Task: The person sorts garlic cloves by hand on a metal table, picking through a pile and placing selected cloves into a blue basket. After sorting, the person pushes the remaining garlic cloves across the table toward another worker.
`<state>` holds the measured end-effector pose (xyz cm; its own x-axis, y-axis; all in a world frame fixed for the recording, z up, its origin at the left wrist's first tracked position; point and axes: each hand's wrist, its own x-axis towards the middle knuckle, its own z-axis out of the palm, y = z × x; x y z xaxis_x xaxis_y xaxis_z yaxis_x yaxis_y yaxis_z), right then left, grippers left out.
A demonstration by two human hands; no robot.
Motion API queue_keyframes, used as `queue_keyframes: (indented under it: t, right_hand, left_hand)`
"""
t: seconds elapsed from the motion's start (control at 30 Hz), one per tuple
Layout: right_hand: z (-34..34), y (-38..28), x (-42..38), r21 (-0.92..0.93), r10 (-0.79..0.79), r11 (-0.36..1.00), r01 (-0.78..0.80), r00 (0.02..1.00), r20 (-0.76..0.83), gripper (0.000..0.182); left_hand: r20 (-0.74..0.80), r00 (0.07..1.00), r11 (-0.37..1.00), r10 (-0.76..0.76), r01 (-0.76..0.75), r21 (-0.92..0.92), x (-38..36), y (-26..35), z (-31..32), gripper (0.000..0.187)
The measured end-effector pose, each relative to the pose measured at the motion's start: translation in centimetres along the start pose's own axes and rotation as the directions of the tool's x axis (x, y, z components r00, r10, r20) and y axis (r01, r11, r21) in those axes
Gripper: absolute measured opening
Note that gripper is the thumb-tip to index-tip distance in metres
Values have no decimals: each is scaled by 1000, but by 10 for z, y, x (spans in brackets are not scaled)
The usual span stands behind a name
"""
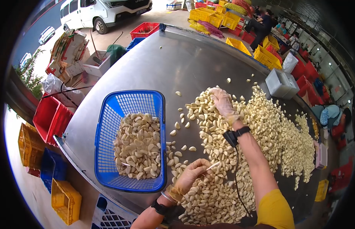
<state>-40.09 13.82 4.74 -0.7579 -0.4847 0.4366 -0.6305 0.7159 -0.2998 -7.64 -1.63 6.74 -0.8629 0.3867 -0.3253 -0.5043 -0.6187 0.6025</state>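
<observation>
Peeled garlic cloves (227, 149) lie in a broad heap on the metal table. At the near left edge of the heap, my left hand (194, 174), in a thin clear glove, pinches a slim white stick-like thing (213, 165) whose kind I cannot make out. My right hand (223, 102), also gloved, rests at the far side of the heap with its fingers stretched over the cloves; its fingertips are partly hidden. Left of both hands stands a blue plastic basket (100, 152), partly filled with garlic cloves (139, 147).
The metal table (147, 65) has a raised rim. A grey-white box (282, 84) stands at its right edge. Red crates (51, 118) and yellow crates (66, 202) stand on the floor at left. A white van (101, 13) is parked behind. Other people (261, 26) are farther off.
</observation>
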Motion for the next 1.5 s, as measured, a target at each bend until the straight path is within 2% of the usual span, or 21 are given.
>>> queue_keyframes:
  t: [0.07,0.13,0.2,0.27,0.33,0.4,0.47,0.5,0.53,0.63,0.73,0.8,0.83,0.97,1.13,1.2,1.23,1.27,1.3,1.4,1.5]
  right_hand:
    - [39,25,34,-210,-11,978,-7,996,-88,30]
    - [61,29,39,-318,108,942,-105,994,-7,36]
    - [69,37,36,-161,255,960,-228,951,176,34]
    - [53,23,15,-174,191,971,-163,969,158,31]
    - [35,16,-10,290,118,945,-148,986,117,23]
    - [-6,-39,-48,656,235,680,-326,945,226,24]
    - [-33,-68,-95,626,126,726,-285,950,286,24]
    - [-53,-91,-119,657,181,647,-386,916,358,25]
    - [-66,-112,-141,679,225,559,-476,875,428,26]
    - [-80,-152,-199,667,62,689,-284,940,337,28]
    - [-83,-177,-238,575,164,735,-359,917,362,34]
    - [-80,-182,-250,578,232,745,-334,941,245,39]
    - [-87,-189,-252,406,195,879,-250,966,172,39]
    - [-98,-194,-249,366,191,912,-187,981,25,35]
    - [-99,-198,-248,340,115,930,-139,989,90,33]
    - [-96,-197,-249,396,206,889,-228,974,97,39]
    - [-96,-200,-245,398,206,888,-228,974,98,39]
    - [-97,-203,-243,376,174,908,-183,983,59,42]
    - [-99,-207,-242,349,142,926,-141,990,22,45]
    - [-91,-206,-251,235,121,963,-132,991,62,51]
    - [-94,-200,-252,286,123,948,-140,989,78,50]
  left_hand:
    - [-78,997,1000,-14,14,-1,3,0,-8,16]
    - [-115,993,1000,-17,18,8,4,7,-14,17]
    - [-172,985,1000,-13,13,0,5,9,-14,17]
    - [-169,985,1000,28,-25,17,4,9,-16,18]
    - [-194,980,998,53,-44,51,5,9,-13,18]
    - [-167,984,992,63,-43,121,7,4,-18,24]
    - [-218,971,970,101,-48,238,11,2,-11,27]
    - [-239,924,869,298,-159,468,17,-10,-14,34]
    - [-259,891,725,373,-106,680,12,-7,-8,41]
    - [-252,931,596,263,49,802,9,-5,-2,47]
    - [-88,967,614,239,-80,785,16,-41,-14,44]
    - [-64,960,764,273,-176,621,24,-51,-19,38]
    - [-100,978,851,182,-106,515,18,-43,-7,32]
    - [-15,998,979,69,-64,194,14,-36,-1,26]
    - [-34,990,941,135,-117,318,20,-53,-10,26]
    - [-140,969,715,203,-49,698,21,-51,-13,34]
    - [-142,969,714,203,-47,698,20,-50,-11,34]
    - [-139,986,917,93,-30,399,20,-52,-5,36]
    - [-96,995,999,-12,17,48,19,-54,-2,39]
    - [-64,997,997,50,-46,61,22,-54,-10,42]
    - [-89,995,982,46,-29,186,12,-46,1,45]
